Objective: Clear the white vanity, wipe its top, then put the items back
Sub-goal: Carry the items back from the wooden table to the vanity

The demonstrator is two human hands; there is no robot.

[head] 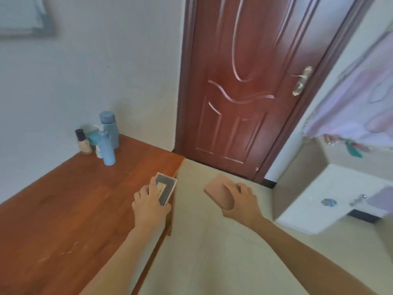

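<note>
Two hands in view, each holding one box. Your left hand (148,204) grips one dark flat box (167,188) resting at the wooden table (63,209) edge. Your right hand (242,201) clasps one pink box (219,193) above the floor. At ten o'clock stand one tall bottle (110,128), one pump bottle (107,150), one small bottle (84,142) and one teal jar (93,137), clustered together. One white vanity (308,201) sits at three o'clock.

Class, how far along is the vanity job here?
Done: bottles stand on the wooden table. In hand: left hand holds a dark case at the table's edge, right hand a pink box. Left: small items sit on the white vanity; wiping and returning follow.
</note>
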